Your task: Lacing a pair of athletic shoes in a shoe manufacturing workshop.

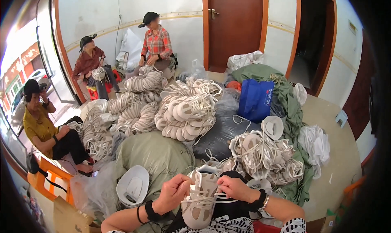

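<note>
A beige shoe upper (199, 200) with white laces stands upright over my lap, its opening pointing away from me. To its left, my left hand (176, 192) is closed in a pinch on a shoelace near the collar. My right hand (236, 188) pinches lace on the other side, its fingers close to the eyelets. Loose lace (202, 197) crosses the front of the upper between both hands. Right behind, a heap of similar laced uppers (260, 153) lies within arm's reach.
Bundles of uppers (185, 111) fill the middle beside a stuffed green sack (150, 155) and a black plastic bag (220, 129). A white shoe-shaped piece (133, 186) sits left. A blue bag (255, 99) stands behind. Three people sit at the far left; an orange stool (53, 176) is nearer.
</note>
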`<state>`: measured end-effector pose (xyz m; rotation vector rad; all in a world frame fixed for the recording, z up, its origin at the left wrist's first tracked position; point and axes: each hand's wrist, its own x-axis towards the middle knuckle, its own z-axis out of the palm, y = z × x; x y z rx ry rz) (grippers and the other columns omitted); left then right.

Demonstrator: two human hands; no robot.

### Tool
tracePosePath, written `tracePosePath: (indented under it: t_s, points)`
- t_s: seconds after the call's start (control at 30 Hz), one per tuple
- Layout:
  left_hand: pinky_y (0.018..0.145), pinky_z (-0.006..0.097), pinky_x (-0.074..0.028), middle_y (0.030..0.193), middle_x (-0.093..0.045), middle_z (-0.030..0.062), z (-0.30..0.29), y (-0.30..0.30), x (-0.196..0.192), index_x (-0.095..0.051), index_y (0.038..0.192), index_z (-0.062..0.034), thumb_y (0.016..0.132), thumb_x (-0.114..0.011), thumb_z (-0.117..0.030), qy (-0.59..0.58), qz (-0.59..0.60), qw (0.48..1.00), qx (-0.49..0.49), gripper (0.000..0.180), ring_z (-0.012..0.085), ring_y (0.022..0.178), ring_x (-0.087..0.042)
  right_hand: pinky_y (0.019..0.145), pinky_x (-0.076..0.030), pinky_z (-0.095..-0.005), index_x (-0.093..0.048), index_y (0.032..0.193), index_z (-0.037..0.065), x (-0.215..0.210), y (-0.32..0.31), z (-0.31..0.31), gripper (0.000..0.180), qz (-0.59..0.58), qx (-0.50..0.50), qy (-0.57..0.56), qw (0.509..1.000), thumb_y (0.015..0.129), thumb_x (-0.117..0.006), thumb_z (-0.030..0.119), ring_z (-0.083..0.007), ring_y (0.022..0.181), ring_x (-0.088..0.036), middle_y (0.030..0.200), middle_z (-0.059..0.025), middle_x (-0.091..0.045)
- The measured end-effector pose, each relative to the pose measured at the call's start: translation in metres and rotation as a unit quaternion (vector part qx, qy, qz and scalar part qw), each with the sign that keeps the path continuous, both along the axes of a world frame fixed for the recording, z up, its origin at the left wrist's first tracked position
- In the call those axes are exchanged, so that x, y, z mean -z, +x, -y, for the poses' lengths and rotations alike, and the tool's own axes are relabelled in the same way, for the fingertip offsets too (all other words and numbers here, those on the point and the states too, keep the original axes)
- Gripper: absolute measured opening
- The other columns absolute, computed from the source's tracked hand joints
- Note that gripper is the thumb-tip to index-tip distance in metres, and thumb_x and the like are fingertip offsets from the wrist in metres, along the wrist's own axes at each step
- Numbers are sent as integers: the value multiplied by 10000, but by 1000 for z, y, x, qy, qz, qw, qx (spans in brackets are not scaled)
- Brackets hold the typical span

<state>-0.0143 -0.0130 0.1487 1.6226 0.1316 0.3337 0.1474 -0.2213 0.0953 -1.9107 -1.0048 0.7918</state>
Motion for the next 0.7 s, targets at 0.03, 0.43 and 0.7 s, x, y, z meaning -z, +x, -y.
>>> tracePosePath:
  t_s: [0.03,0.43,0.7]
  points:
    - [539,213,-429,727,-590,43,-4,-1,-1,-556,1028,15,1004,-407,-88,2,-25,999,31,183,83,593,-520,572,-493,-333,-533,1042,69,-4,-1,2,159,3,4,-1,1000,895,-527,130,-250,626,-648,762,-95,-677]
    - [839,314,-554,1093,-618,126,-3,-12,19,-600,1099,30,961,-459,13,-68,-29,996,39,198,208,1036,-633,605,-515,-312,-610,990,66,-4,-3,-12,141,159,-86,68,981,898,-597,172,-252,674,-669,794,-92,-670]
    - [699,236,-481,939,-671,24,26,-1,30,-661,1068,-11,942,-564,-96,35,-6,999,5,181,104,795,-592,558,-507,-427,-566,1079,142,-26,-17,-19,201,213,-44,61,974,883,-570,188,-341,668,-650,742,-158,-641]
